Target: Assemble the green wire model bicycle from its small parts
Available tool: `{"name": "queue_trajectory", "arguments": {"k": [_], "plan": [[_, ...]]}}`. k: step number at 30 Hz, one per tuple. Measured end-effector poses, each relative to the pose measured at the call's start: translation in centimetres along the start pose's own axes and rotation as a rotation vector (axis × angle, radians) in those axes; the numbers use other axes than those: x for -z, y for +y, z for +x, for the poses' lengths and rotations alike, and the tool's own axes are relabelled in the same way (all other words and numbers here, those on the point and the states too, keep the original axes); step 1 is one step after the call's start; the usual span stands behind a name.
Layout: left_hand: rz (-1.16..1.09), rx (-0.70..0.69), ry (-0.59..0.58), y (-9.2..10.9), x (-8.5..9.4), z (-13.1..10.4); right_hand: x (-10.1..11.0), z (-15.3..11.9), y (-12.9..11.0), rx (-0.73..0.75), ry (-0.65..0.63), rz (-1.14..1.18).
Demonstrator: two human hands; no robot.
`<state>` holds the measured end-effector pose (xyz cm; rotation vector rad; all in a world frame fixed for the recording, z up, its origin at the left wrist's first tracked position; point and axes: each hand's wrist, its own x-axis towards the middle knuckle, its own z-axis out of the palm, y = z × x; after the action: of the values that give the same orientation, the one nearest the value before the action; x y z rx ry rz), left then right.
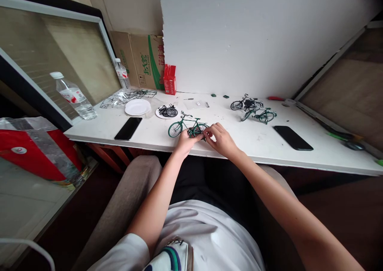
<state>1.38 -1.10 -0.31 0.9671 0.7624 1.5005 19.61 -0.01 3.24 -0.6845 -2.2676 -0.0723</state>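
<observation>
A green model bicycle (pixel 184 125) stands upright just above the table's front edge, front wheel to the left. My left hand (pixel 184 142) is closed around its lower part near the rear wheel and supports it from below. At the back of the rear wheel, the thumb and fingers of my right hand (pixel 220 139) are pinched together against the bicycle. Whether a small loose part is also between those fingertips cannot be seen. Two more model bicycles, a black one (pixel 237 104) and a green one (pixel 267 115), stand farther right.
Black bicycle parts (pixel 170 111) lie on a small plate beside a white plate (pixel 137 107). Phones lie at left (pixel 128 129) and right (pixel 293 137). Part frames (pixel 128 97), water bottles (pixel 78 99), a red box (pixel 170 80) and a carton (pixel 143 61) stand behind.
</observation>
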Motion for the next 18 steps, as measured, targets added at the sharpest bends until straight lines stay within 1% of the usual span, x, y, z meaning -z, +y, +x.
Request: {"name": "queue_trajectory", "arguments": {"k": [8, 15, 18], "plan": [[0.016, -0.004, -0.031, -0.41, 0.24, 0.21, -0.18, -0.13, 0.37, -0.024, -0.006, 0.036], [0.018, -0.003, -0.046, -0.04, 0.12, -0.02, 0.30, -0.20, 0.44, -0.061, -0.058, 0.085], [0.014, 0.000, -0.049, 0.07, 0.08, -0.10, 0.38, -0.16, 0.46, -0.067, -0.059, 0.085]]}}
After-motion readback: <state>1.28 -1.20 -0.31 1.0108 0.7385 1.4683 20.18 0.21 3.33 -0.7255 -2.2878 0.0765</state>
